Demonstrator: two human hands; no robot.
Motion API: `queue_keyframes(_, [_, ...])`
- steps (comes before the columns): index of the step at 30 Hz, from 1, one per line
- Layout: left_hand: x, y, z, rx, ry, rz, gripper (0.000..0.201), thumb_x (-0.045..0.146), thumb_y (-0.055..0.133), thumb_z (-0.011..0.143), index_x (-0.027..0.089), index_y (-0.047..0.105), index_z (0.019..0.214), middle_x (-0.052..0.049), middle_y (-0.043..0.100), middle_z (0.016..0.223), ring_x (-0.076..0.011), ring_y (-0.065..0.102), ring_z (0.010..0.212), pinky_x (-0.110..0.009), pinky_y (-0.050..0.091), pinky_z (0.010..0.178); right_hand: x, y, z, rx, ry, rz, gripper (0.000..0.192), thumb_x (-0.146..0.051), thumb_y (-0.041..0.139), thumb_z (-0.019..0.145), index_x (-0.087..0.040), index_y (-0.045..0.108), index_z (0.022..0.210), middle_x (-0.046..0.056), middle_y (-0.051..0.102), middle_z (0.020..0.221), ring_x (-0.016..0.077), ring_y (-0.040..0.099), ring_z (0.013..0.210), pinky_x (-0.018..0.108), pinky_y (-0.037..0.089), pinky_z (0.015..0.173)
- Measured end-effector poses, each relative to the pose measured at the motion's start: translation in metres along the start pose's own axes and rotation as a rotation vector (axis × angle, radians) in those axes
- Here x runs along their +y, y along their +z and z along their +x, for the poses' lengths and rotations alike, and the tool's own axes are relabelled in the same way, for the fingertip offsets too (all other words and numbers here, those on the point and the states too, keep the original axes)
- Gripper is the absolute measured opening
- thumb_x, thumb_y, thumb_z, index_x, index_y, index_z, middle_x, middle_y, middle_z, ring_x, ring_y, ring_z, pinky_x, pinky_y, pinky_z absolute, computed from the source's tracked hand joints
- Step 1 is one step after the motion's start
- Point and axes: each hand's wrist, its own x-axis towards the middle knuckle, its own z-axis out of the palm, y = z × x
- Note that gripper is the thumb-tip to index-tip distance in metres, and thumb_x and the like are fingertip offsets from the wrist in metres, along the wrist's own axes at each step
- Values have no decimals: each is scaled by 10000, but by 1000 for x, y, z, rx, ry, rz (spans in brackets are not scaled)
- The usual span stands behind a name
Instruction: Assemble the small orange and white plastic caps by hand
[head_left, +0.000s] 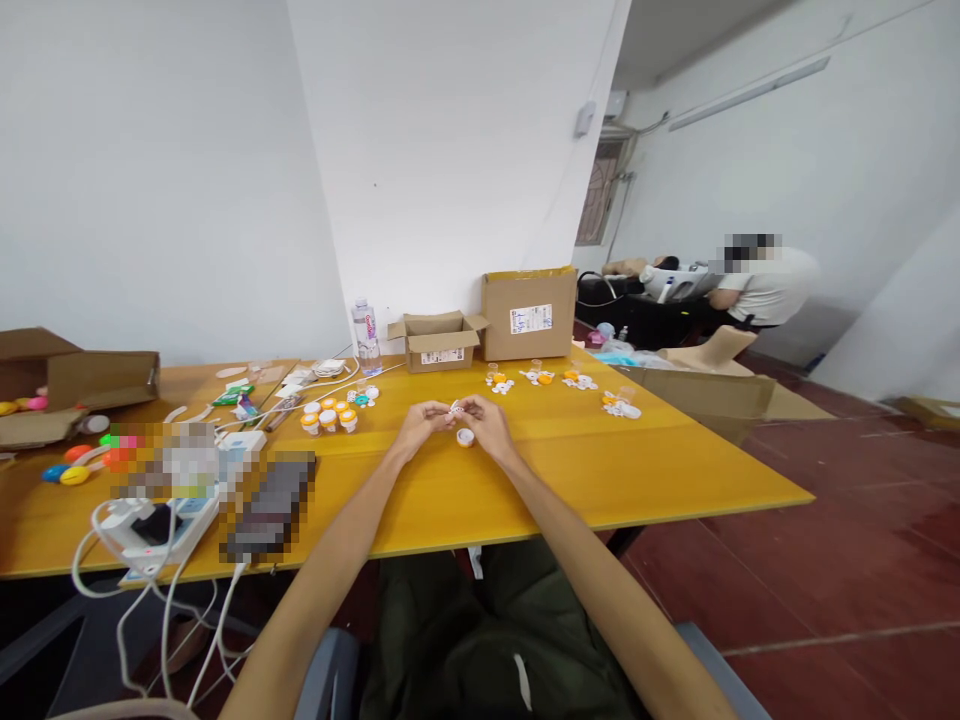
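- The left hand point(421, 420) and the right hand point(486, 418) meet above the yellow table point(570, 470), fingertips pinched together on a small white piece point(454, 408) held between them; it is too small to tell what it is.
- Both hands are closed on that piece, the left from its left side, the right from its right side.
- Just below the fingertips, touching the table, lies a small white cap point(465, 437), close to the right hand's thumb side.
- To the left of the left hand stands a cluster of small orange-and-white bottles point(328, 416), near but apart from it.
- Beyond the hands, further across the table, lie scattered groups of white and orange parts point(537, 377).
- Further back stand a clear water bottle point(367, 338), a small open cardboard box point(437, 341) and a taller closed cardboard box point(529, 314).
- Far to the right of the right hand, past the table, another person point(761, 285) in a white shirt bends over a dark bench.
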Motion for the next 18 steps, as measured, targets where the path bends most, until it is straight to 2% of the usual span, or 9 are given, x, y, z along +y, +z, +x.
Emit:
queue_keyframes(5, [-1,0,1,14,28,32,249,282,855,547,159,681,677,-42,718,700,-157,654,659,-294,528,695,2,0,1,9,0,11,145,-344,673,681,-211,635,721,19,711,751,185,677,712,316,550,700])
queue_keyframes(11, [0,1,1,29,73,75,196,268,826,587,166,661,612,-16,678,635,-134,609,610,-264,493,651,1,-1,2,36,57,23,146,-324,688,654,-215,625,729,42,728,829,209,699,728,341,561,701])
queue_keyframes(18, [-1,-1,1,6,95,100,213,323,806,601,173,658,630,-3,677,680,-115,583,603,-255,479,670,-3,-1,2,37,78,49,139,-318,676,639,-218,630,725,43,729,795,223,700,734,334,554,680])
